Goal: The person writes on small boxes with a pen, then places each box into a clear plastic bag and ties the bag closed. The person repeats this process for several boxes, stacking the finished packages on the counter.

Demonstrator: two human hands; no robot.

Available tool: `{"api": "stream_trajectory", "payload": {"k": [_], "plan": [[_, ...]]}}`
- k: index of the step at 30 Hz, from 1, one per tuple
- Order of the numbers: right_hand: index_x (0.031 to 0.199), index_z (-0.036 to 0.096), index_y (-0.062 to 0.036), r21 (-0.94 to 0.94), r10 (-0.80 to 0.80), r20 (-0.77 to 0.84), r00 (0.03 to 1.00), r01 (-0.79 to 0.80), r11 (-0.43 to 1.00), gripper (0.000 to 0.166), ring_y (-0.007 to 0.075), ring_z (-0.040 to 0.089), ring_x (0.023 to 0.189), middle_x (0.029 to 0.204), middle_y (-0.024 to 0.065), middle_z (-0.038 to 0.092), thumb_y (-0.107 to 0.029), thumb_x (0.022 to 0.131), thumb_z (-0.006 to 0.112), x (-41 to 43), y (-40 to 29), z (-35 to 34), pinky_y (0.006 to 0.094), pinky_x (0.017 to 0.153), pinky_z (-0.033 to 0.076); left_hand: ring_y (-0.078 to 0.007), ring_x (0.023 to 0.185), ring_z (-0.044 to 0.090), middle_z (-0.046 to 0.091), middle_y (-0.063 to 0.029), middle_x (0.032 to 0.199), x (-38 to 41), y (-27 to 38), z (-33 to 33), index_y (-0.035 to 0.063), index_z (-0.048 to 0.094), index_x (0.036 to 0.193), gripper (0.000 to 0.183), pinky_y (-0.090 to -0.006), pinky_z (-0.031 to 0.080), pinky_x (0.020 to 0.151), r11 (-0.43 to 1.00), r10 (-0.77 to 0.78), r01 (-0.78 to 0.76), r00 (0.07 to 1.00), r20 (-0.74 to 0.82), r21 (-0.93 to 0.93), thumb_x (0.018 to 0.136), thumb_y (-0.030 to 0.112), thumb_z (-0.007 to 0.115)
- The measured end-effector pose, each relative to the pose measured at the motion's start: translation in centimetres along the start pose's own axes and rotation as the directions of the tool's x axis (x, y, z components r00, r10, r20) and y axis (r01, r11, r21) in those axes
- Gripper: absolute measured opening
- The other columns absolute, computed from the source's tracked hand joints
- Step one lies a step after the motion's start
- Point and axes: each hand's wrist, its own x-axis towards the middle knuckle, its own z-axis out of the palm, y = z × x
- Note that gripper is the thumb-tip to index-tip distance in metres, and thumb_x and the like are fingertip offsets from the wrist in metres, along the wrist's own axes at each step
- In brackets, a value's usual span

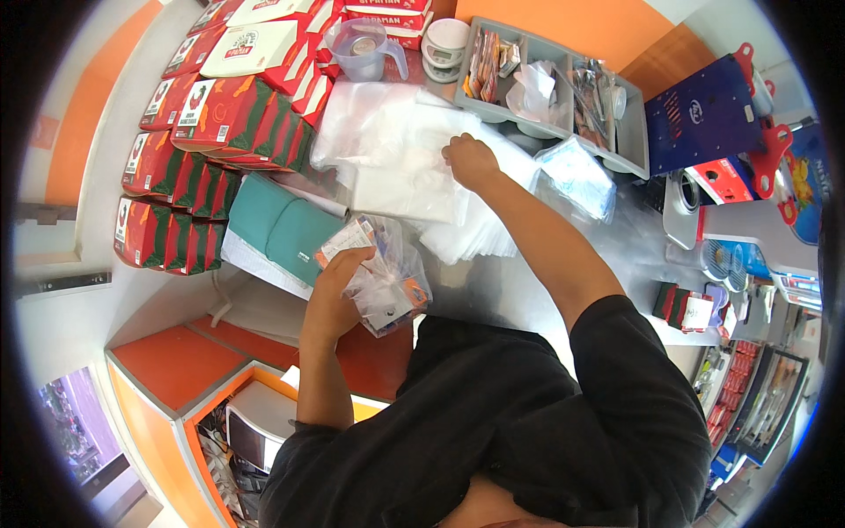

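My left hand [338,290] grips a clear plastic bag [389,280] with printed packets or papers inside, near the front edge of the steel counter. My right hand [470,160] has its fingers curled over a spread of clear plastic bags [409,132] at the middle of the counter; whether it pinches one of them I cannot tell. A fanned stack of thin plastic bags [472,234] lies beneath and in front of my right hand. Left of the held bag lies a teal folder [280,224] with an elastic band, over white papers [254,264].
Red and green cartons [214,119] are stacked at the left. Behind the bags stand a clear measuring jug [363,56], a white kitchen scale [444,49] and a grey divided tray [561,125] with sachets and utensils. A wrapped bluish pack [579,177] lies before the tray.
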Motion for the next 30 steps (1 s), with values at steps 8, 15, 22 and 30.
{"api": "stream_trajectory", "payload": {"k": [8, 15, 22, 30], "plan": [[0.092, 0.065, -0.0053, 0.284, 0.024, -0.796, 0.604, 0.338, 0.897, 0.010, 0.0303, 0.063, 0.094, 0.094, 0.0127, 0.066, -0.015, 0.095, 0.063, -2.2, -3.7, -12.9, 0.0421, 0.083, 0.049, -0.0317, 0.105, 0.066, 0.066, -0.0157, 0.118, 3.8, 2.5, -2.1, 0.0012, 0.062, 0.125, 0.053, -0.0354, 0.052, 0.088, 0.974, 0.034, 0.007, 0.983, -0.179, 0.225, 0.075, -0.014, 0.064], [0.088, 0.063, -0.0072, 0.861, 0.603, -0.495, 0.626, 0.448, 0.243, 0.041, 0.0062, 0.054, 0.065, 0.073, -0.0013, 0.062, -0.043, 0.105, 0.056, -10.8, -1.2, -23.5, 0.0264, 0.060, 0.045, -0.0256, 0.112, 0.066, 0.065, -0.0157, 0.128, 7.3, 10.0, 1.0, 0.0006, 0.055, 0.138, 0.052, -0.0354, 0.052, 0.098, 0.987, 0.157, -0.143, 0.937, -0.312, 0.067, 0.087, -0.001, 0.070], [0.089, 0.062, -0.0157, 0.866, 0.535, 0.057, 0.843, 0.225, -0.447, 0.031, 0.0062, 0.042, 0.059, 0.070, -0.0071, 0.051, -0.044, 0.101, 0.063, -24.6, 7.9, -18.9, 0.0237, 0.057, 0.037, -0.0103, 0.078, 0.063, 0.068, -0.0020, 0.086, 7.5, 16.4, 10.2, -0.0014, 0.061, 0.128, 0.048, -0.0217, 0.048, 0.068, 0.927, -0.061, 0.148, 0.966, 0.249, -0.344, 0.085, 0.011, 0.080], [0.088, 0.057, -0.0141, 0.914, 0.779, 0.088, 0.621, 0.260, -0.311, 0.037, 0.0039, 0.045, 0.061, 0.071, -0.0079, 0.051, -0.047, 0.103, 0.059, -42.7, 20.2, -4.9, 0.0222, 0.056, 0.038, -0.0345, 0.125, 0.053, 0.049, -0.0198, 0.142, 3.5, 8.7, 22.3, 0.0066, 0.054, 0.142, 0.079, -0.0481, 0.046, 0.097, 0.317, 0.207, 0.627, 0.687, 0.697, -0.712, 0.086, 0.060, 0.069]]}}
